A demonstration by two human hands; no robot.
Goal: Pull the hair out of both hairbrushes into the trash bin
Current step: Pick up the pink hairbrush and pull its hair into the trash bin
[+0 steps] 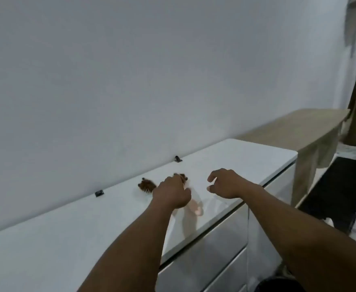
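Two hairbrushes lie on the white dresser top [88, 224] near the wall. The left hairbrush [146, 185] is loaded with brown hair, its pale bristles facing me, and nothing touches it. The second hairbrush has a pale pink handle [195, 206] pointing toward me and a tuft of brown hair [182, 177] showing past my knuckles. My left hand [171, 193] is curled down over its head, hiding most of it. My right hand [223, 184] hovers just to the right, fingers apart and holding nothing. A dark trash bin rim [278, 285] shows at the bottom edge, below the dresser front.
Two small black clips [99, 193] [178, 159] sit at the wall edge of the dresser. Glossy drawers [204, 256] face me. A wooden bench [299, 127] stands to the right, with a dark rug [337, 192] on the floor.
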